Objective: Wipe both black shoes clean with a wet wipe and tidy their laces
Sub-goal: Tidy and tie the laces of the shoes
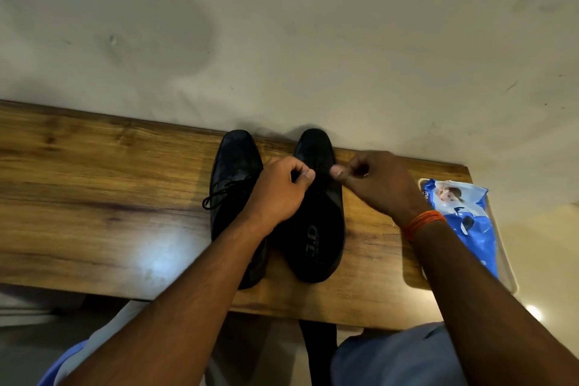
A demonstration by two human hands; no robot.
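Note:
Two black lace-up shoes stand side by side on a wooden bench (94,185), toes pointing away from me at the wall. The left shoe (233,166) has a lace loop (216,196) hanging off its left side. Over the right shoe (316,229), both hands work at the lacing. My left hand (279,188) pinches a lace end between thumb and fingers. My right hand (376,182) pinches the other lace end just to the right. The laces of the right shoe are hard to see against the black upper. No loose wipe shows.
A blue and white wet wipe pack (463,216) lies on a pale tray (509,273) at the bench's right end. A cream wall (282,41) rises directly behind the bench. My knees in light blue trousers (391,357) sit below the front edge.

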